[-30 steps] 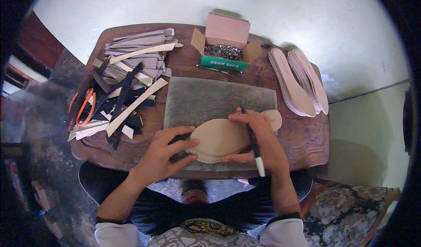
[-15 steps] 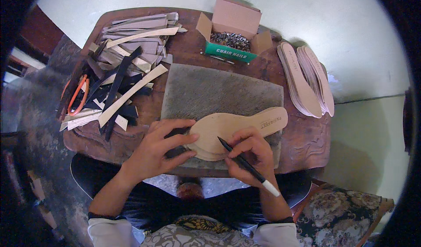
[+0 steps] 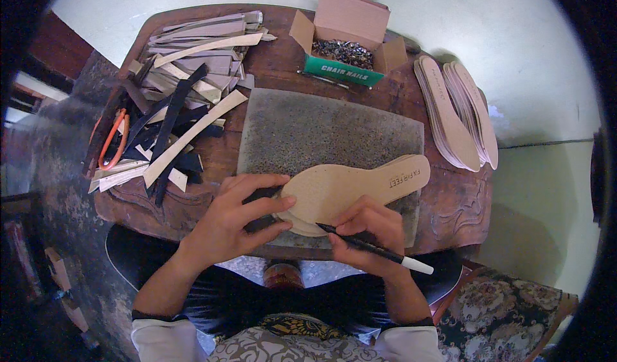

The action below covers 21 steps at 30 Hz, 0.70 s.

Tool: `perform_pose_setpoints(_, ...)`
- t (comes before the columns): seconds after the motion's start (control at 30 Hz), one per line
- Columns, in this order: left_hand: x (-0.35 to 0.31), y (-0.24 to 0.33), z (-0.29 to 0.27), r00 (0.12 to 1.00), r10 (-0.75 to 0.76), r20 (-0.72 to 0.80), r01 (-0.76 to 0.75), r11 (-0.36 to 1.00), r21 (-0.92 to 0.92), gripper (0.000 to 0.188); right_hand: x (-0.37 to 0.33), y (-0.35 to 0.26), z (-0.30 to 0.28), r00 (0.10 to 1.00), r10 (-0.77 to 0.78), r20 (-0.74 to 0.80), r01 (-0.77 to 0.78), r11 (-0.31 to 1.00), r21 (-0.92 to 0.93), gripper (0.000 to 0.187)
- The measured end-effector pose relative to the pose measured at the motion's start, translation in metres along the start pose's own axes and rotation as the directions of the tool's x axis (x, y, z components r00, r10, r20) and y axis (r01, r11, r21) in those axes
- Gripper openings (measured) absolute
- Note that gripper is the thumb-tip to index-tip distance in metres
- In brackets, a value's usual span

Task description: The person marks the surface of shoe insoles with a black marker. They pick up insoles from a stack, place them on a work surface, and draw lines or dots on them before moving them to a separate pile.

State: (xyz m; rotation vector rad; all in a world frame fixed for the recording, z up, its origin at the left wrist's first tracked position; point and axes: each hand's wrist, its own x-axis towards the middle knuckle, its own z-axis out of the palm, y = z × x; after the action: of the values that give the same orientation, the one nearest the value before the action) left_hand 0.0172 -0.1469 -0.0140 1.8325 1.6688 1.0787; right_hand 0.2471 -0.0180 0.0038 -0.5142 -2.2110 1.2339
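My left hand (image 3: 241, 217) is spread flat, pinning the insole template (image 3: 347, 192); right hand (image 3: 366, 230) pinches the pen (image 3: 376, 249), tip at its near edge. Looks like the tracing's barely started.

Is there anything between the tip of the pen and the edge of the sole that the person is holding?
Nothing visible. The right hand holds the pen with its tip at the near edge of the tan sole. The left hand presses the sole's wide end, left of the tip.
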Motion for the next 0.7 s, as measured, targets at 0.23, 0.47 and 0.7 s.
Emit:
perform_pose_setpoints(0.23, -0.0004, 0.0001, -0.0008, 1.000, -0.005, 0.007, 0.005, 1.000, 0.011, 0.046, -0.0020, 0.0004, 0.0005, 1.000, 0.018, 0.003, -0.017, 0.999, -0.033, 0.023)
perform_pose_setpoints(0.47, 0.0015, 0.0009, -0.0016, 1.000, 0.024, -0.003, -0.024, 1.000, 0.005, 0.042, -0.0007, 0.0006, 0.0006, 0.999, 0.019, 0.032, -0.019, 1.000, -0.016, 0.023)
perform_pose_setpoints(0.7, 0.0009, 0.0005, -0.0008, 1.000, 0.007, -0.006, -0.007, 1.000, -0.007, 0.042, 0.0001, -0.0013, 0.0001, 0.999, 0.034, 0.039, -0.032, 0.998, -0.056, 0.023)
